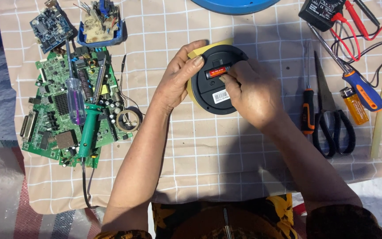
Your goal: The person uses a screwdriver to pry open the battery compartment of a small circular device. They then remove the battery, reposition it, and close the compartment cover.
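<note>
Head view showed a person seated at a checked beige cloth (226,146), both bare hands on a round black plastic disc with a yellow front rim (213,95), lying back-up near the middle of the cloth. The left hand (175,82) gripped the disc's left edge, thumb pressed over the rim and fingers curled beneath, steadying it. The right hand (250,95) pinched a small red cylindrical battery (216,71) between thumb and fingertips, the cell lying across the open slot in the disc's back.

The step in hand looked like seating that cell in its compartment; the move to follow would seemingly call for firm pressure along the cell's length while the left hand kept the disc from sliding.

Counted, there was one battery and one disc. To the left lay one large green circuit board (58,119) and one small blue one (49,27), with a clear-handled screwdriver (75,99) and a green-handled soldering iron (88,132) across the big board, and a roll of tape (127,119) just beside it. To the right lay two more screwdrivers, one orange and black (307,110), one blue and orange (362,90), one pair of black scissors (332,126), one amber lighter (354,106) and one black meter (321,13) with red leads.
</note>
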